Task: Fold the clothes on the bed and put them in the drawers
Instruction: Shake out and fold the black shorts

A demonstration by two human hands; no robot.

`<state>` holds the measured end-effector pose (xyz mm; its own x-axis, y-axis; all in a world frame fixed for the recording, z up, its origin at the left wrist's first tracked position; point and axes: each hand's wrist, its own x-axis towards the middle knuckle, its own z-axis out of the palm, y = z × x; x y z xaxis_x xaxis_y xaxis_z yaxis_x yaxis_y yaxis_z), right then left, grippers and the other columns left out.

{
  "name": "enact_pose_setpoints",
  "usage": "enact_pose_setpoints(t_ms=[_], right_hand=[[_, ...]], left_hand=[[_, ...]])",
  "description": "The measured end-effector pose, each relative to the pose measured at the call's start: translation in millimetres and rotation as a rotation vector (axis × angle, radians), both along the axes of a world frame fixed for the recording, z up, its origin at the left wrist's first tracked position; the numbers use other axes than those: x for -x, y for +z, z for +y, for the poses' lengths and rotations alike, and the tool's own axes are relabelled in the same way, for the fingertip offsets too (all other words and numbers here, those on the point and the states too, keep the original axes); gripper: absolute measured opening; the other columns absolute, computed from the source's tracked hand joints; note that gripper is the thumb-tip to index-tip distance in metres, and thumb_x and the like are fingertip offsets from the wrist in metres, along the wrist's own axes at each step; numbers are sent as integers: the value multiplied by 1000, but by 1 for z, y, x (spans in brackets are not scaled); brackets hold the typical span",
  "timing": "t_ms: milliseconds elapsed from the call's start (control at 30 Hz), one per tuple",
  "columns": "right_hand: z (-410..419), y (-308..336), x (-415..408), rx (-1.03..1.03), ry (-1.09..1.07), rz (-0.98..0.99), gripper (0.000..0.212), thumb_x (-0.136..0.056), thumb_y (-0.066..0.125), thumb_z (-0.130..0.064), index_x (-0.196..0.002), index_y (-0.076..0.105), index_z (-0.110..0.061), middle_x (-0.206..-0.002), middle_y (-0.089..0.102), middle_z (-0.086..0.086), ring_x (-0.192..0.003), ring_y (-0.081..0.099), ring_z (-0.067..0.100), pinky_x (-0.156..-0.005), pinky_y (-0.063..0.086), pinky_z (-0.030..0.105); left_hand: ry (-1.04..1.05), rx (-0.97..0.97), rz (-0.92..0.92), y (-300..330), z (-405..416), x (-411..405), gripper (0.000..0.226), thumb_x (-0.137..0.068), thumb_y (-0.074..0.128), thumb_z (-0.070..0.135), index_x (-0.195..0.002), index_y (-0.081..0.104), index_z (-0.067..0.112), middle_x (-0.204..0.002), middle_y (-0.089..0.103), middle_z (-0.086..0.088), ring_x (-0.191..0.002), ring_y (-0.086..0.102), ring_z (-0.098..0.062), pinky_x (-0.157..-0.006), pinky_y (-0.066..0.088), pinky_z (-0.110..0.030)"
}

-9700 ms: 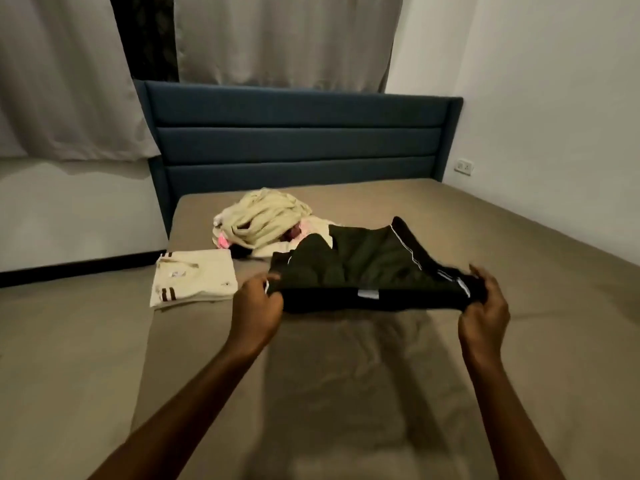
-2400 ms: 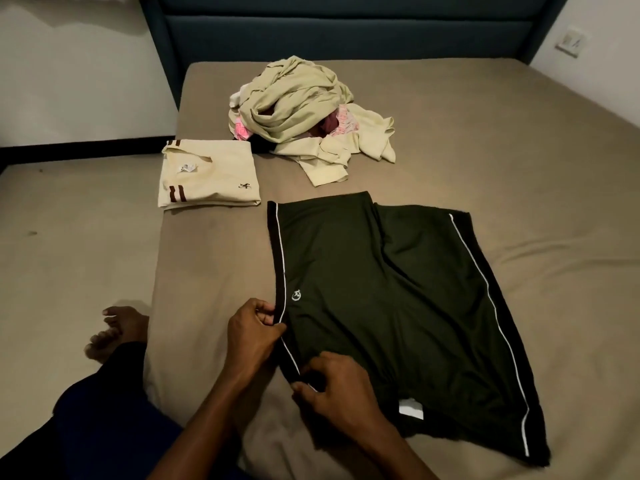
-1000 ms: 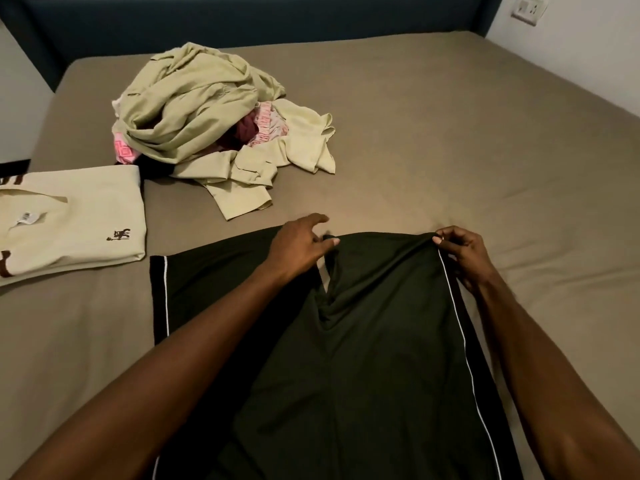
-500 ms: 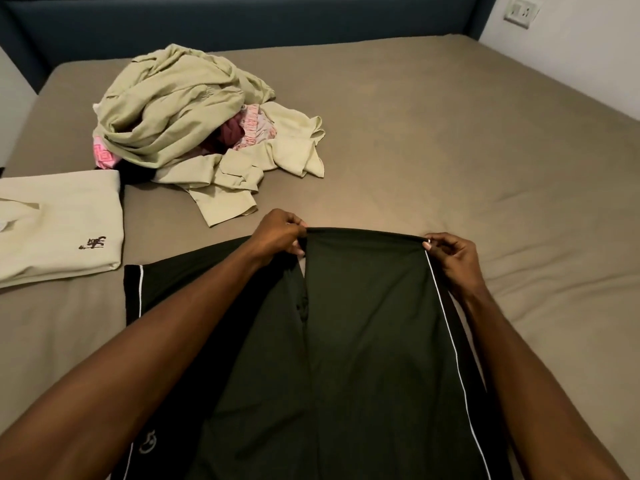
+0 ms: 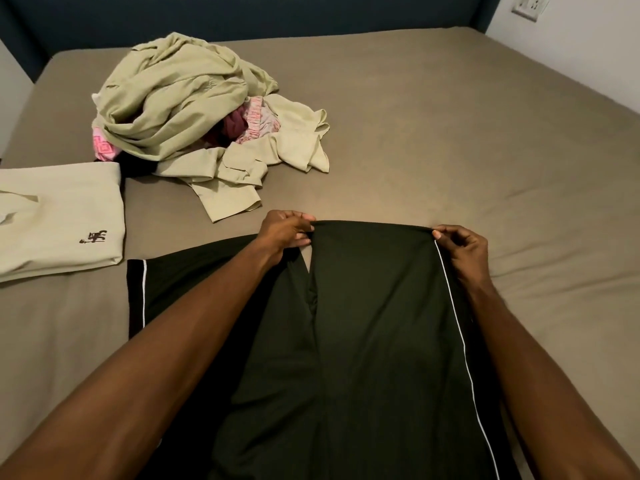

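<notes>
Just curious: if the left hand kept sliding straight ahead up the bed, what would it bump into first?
Probably the pale green shirt at the near edge of the unfolded pile, though depth is hard to judge.

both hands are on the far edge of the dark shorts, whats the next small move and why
Probably carry the pinched leg across to the left, onto the other leg. The left hand and right hand each pinch a far corner of the right leg of the dark shorts, while the left leg lies flat on the bed. That would halve the shorts lengthwise, white stripes roughly aligned.
</notes>
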<state>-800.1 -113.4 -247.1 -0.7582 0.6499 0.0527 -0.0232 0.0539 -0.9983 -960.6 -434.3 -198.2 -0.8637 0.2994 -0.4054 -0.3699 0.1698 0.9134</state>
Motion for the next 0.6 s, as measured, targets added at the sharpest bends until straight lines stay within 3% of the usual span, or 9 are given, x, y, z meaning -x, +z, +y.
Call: enact_pose_setpoints(t_ms=[100,233,300,367,467,600], right_hand=[[-4,5,-4,-2,-39,-29,27,-85,79,0,-110,72,8,-95,75,13,-81,70,14,-81,60,26],[-9,15,-8,57,-14,-121,35,-91,75,-7,-123,66,4,-92,71,5,-74,67,9,-68,55,21],[-14,19,-14,97,57,-145,43,-95,69,-7,-135,57,-1,-108,68,3,-93,68,12,-72,55,17],[-23,25,-29,153,112,-149,51,-93,69,-13,-140,52,-10,-132,61,6,-117,63,17,-84,56,17],[-36,30,-64,314,111,-120,71,-81,81,-27,-143,48,-18,-150,52,7,-120,63,12,-89,56,21],[-62,35,-122,390,50,-76,45,-101,62,-14,-144,49,-12,-148,55,12,-112,67,12,-92,56,23]], left_hand=[[-2,35,63,0,1,-7,19,-88,71,-5,-105,74,3,-108,74,-16,-97,73,-20,-74,62,-24],[-58,61,209,12,-7,-34,33,-86,77,8,-117,69,14,-117,70,-7,-112,68,-20,-91,59,-31],[-196,178,418,19,-28,-60,46,-85,79,18,-128,63,24,-135,59,2,-127,56,-15,-105,50,-34],[-340,313,652,21,-57,-93,54,-86,78,24,-135,56,29,-153,43,3,-142,41,-16,-116,36,-36],[-466,483,879,15,-107,-147,59,-90,70,36,-145,49,29,-165,28,4,-155,15,-14,-119,14,-37],[-450,555,959,-5,-164,-233,73,-91,56,61,-153,43,24,-167,26,-2,-158,7,-17,-123,15,-41]])
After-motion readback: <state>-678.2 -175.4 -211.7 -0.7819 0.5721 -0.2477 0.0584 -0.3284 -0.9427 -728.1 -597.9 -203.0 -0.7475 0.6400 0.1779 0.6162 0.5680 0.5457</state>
